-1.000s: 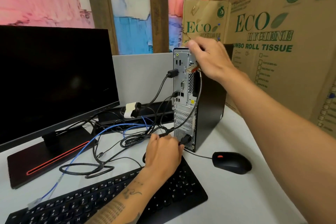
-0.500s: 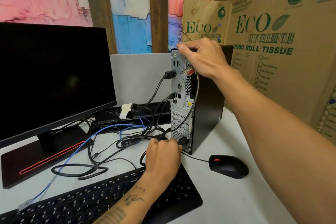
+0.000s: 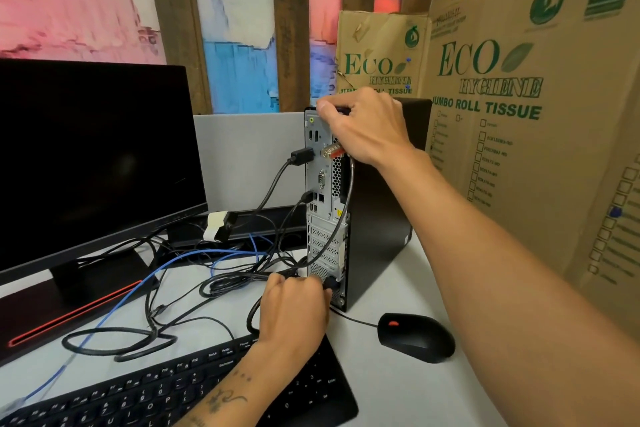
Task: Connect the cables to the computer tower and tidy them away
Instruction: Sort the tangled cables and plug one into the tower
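A slim black computer tower (image 3: 377, 211) stands upright on the desk with its rear panel facing left. My right hand (image 3: 367, 125) grips the tower's top rear corner, fingers curled over the edge. My left hand (image 3: 294, 308) holds a black power plug (image 3: 329, 282) against the socket at the bottom of the rear panel. Two black cables (image 3: 301, 156) are plugged in higher up. A tangle of black cables (image 3: 221, 284) and a blue network cable (image 3: 114, 305) lie loose on the desk left of the tower.
A black monitor (image 3: 93, 156) stands at the left on a base with a red stripe. A black keyboard (image 3: 166, 395) lies at the front and a black mouse (image 3: 415, 338) to the right. Cardboard boxes (image 3: 519, 114) stand behind and right of the tower.
My right hand has slid from the rear panel to the tower's top rear corner. My left hand stays at the bottom socket.
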### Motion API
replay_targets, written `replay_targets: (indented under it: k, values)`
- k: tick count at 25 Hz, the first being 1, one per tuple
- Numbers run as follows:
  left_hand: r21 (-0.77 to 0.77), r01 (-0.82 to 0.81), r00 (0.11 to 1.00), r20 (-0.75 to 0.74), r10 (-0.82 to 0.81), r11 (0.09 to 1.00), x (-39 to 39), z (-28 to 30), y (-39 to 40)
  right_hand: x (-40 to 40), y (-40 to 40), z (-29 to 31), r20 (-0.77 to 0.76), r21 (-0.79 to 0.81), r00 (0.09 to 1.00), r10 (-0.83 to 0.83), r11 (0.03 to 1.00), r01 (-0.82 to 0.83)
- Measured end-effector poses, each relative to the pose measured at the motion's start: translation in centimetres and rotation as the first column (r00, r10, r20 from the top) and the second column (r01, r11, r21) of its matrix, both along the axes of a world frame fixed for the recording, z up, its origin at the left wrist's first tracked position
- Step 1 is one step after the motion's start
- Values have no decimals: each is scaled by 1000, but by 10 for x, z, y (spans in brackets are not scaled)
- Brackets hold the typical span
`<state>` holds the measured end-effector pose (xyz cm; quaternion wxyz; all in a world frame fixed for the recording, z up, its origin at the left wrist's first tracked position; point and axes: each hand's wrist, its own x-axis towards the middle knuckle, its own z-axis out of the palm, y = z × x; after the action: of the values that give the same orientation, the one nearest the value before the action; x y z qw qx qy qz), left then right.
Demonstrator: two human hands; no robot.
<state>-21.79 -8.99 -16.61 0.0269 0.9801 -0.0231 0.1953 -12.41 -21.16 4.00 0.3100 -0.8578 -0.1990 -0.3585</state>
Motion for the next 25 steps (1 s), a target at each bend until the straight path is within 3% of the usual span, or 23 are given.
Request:
replay_targets:
  k: [7,12,17,21,25]
  values:
    - [-58,-28,1000,2,28,998,0,2,-6,4,3,0,39,12,999,-11,1000,10]
    - [-253,-44,998,-62,29,966,6,5,0,4,2,0,43,4,999,-15,1000,15]
    - [-166,-38,999,-14,36,985,-6,7,-9,3,5,-1,41,14,999,10,1000,-10]
    - [-244,-44,999,-32,37,969,-4,8,-9,3,3,1,15,8,1000,11,1000,-12]
    - [-132,-60,997,-54,53,989,-10,15,-16,0,6,0,42,7,999,-15,1000,15]
